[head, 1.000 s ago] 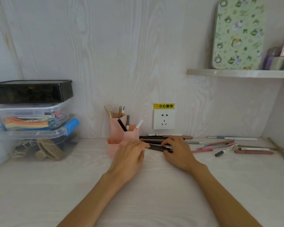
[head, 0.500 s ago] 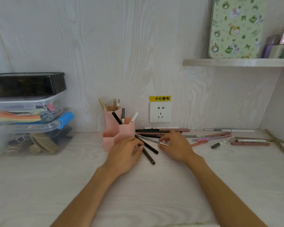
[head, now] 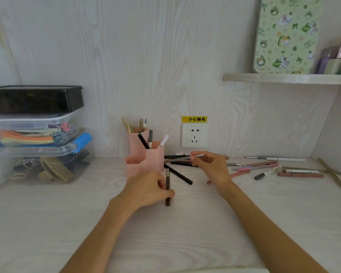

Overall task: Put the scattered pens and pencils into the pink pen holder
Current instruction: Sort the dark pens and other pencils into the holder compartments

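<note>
Left hand (head: pixel 148 189) rests low on the desk (head: pixel 185 233), fingers and thumb curled round a brown pen (head: pixel 167 187) that stands nearly upright in the frame, tip pointing to 12 o'clock. Right hand (head: pixel 211 166) is raised slightly off the surface, thumb and fingertips pinching a thin white-and-grey pen (head: pixel 185 157) that lies almost level, its free end pointing to 9 o'clock toward the pink pen holder (head: pixel 146 160). That holder stands against the back wall, at 12 o'clock from the left hand and just beside it, with several pens and pencils already upright in its compartments. One black pen (head: pixel 178 174) lies slantwise on the desk between the two hands. Behind the right hand, further pens lie along the wall; their number is uncertain because the hand covers part of them. At 3 o'clock from the right hand a scatter of pens (head: pixel 274 168) spreads across the desk, pink, grey, white and brown. Stacked plastic storage boxes (head: pixel 37 134) stand at 9 o'clock from the holder. A wall socket (head: pixel 194 134) sits at 2 o'clock from the holder.
</note>
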### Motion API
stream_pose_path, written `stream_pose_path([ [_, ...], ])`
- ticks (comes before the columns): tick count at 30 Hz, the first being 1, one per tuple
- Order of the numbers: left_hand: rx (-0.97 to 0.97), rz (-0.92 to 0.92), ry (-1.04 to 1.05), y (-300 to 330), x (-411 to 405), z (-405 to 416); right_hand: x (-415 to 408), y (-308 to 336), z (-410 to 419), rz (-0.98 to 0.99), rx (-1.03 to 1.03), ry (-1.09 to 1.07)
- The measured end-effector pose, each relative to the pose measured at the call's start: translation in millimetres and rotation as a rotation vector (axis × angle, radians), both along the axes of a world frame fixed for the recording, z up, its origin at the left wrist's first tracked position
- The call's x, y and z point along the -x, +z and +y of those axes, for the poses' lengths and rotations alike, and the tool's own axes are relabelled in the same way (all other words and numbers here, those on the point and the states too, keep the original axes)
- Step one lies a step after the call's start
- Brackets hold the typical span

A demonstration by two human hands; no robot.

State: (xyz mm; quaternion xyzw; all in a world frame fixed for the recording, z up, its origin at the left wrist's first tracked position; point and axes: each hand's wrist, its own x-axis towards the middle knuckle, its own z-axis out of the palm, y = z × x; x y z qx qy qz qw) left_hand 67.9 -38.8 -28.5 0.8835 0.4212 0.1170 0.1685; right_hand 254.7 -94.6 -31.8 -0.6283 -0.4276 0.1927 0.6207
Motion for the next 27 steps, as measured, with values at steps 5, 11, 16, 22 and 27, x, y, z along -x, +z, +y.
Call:
stream_pose_path([
  [5,-0.139,-0.015,0.053,4.2,7.6,1.3,12.2,-14.7,6.4,-0.233,0.025,0.084],
  [11,-0.151,-0.132,0.019,-0.7,17.4,5.3,9.0,-21.2,11.8,-0.477,0.118,0.026],
  [16,0.069,-0.102,-0.098,-2.6,45.2,6.2,5.2,-23.9,12.8,-0.492,0.131,0.019],
  [22,0.029,-0.295,-0.134,-9.5,46.4,7.0,6.8,-24.2,11.0,-0.509,0.146,-0.02],
  [27,0.106,-0.931,-0.02,6.9,44.9,5.1,6.7,-23.9,11.5,-0.48,0.164,-0.059],
])
